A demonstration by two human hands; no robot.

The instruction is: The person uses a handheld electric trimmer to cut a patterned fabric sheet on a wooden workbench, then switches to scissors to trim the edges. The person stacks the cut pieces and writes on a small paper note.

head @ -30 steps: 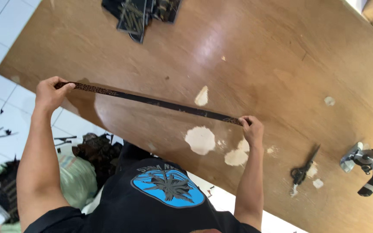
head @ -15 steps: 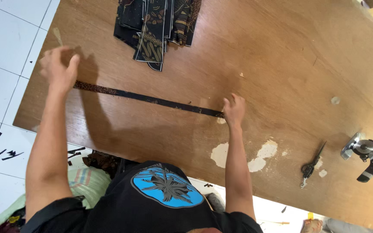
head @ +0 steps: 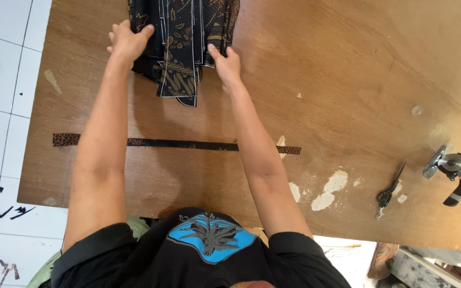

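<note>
Left hand [head: 126,40] and right hand [head: 225,65] press flat, fingers together, on the patterned fabric stack [head: 180,42]; gathering step; next move requires firm grip

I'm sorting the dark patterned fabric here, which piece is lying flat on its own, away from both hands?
The long narrow strip stretched across the table, under the forearms. The stacked pieces lie farther off, under both hands.

Bare table [head: 348,80] lies open right of the fabric stack [head: 182,42], all the way to the far edge. Nearer the body, the strip [head: 188,144] crosses under both forearms (flat, no real bar). Snips [head: 388,193] and a cutter [head: 457,170] crowd the right edge.
</note>
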